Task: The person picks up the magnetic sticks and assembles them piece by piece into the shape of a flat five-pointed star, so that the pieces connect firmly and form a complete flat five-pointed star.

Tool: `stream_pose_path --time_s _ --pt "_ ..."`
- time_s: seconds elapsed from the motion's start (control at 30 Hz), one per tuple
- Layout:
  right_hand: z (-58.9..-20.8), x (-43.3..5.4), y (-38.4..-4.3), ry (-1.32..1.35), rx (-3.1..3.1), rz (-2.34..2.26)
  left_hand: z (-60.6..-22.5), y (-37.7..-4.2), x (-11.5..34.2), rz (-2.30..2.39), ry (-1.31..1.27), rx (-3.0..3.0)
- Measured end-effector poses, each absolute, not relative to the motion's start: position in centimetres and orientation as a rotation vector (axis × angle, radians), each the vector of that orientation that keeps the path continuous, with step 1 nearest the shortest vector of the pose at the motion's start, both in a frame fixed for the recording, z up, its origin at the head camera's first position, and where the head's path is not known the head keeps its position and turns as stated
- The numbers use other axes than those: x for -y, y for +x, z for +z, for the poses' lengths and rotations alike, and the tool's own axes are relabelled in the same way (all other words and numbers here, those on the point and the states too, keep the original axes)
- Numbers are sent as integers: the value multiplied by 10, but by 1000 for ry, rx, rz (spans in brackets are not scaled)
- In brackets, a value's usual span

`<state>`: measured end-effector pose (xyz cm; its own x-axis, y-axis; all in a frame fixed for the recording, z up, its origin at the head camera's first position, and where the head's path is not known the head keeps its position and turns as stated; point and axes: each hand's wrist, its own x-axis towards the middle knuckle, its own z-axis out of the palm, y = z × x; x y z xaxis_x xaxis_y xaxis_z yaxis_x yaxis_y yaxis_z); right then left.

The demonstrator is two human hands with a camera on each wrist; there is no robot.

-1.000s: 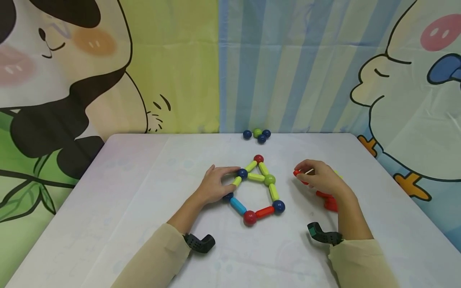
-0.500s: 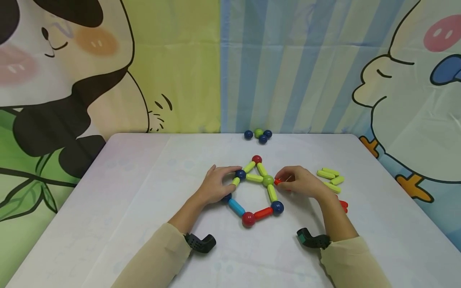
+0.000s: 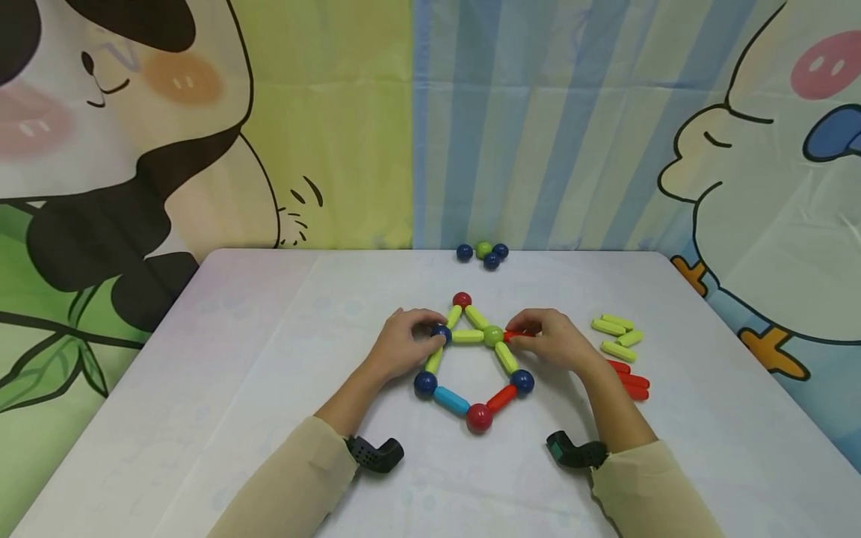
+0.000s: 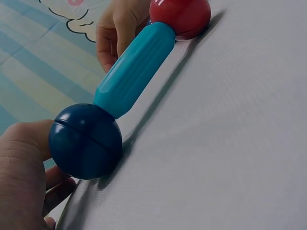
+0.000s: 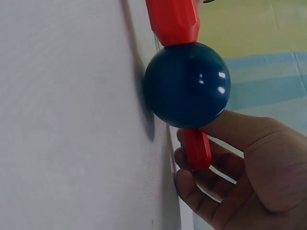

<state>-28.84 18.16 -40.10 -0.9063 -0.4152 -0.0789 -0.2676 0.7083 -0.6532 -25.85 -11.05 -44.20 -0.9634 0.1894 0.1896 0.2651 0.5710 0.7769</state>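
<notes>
A joined figure of balls and short rods lies on the table: a triangle of yellow-green rods topped by a red ball (image 3: 462,300), above a ring with a light blue rod (image 3: 451,401), a red ball (image 3: 479,418) and a red rod (image 3: 501,399). My left hand (image 3: 398,345) grips the dark blue ball (image 3: 441,335) at the triangle's left corner. At the opposite corner sits a green ball (image 3: 493,336). My right hand (image 3: 555,341) pinches a loose-ended red rod (image 5: 197,152), its tip against that green ball. Fingers partly hide this rod in the head view.
Several yellow-green rods (image 3: 619,351) lie right of the figure, with several red rods (image 3: 632,381) just nearer, partly behind my right forearm. Dark blue balls (image 3: 491,261) and one green ball (image 3: 483,249) sit by the table's far edge. A printed cloth (image 3: 350,149) hangs behind.
My right hand has carried the red rod leftward from the right side to the green ball. The figure has turned and straightened, its top ball shifting left; my left hand stays at the blue ball.
</notes>
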Motion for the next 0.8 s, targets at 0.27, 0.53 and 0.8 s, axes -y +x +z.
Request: stream_pose_path --time_s 0.27,0.53,0.8 --pt "-403 -183 -289 -501 -2732 -999 -440 -258 110 -1382 -413 2693" --pt "-404 -186 -289 -498 -2732 -1018 -440 -258 109 -1370 -410 2695" --pt "-398 -189 -289 -447 -2723 -936 -442 -259 110 -1367 -399 2697"
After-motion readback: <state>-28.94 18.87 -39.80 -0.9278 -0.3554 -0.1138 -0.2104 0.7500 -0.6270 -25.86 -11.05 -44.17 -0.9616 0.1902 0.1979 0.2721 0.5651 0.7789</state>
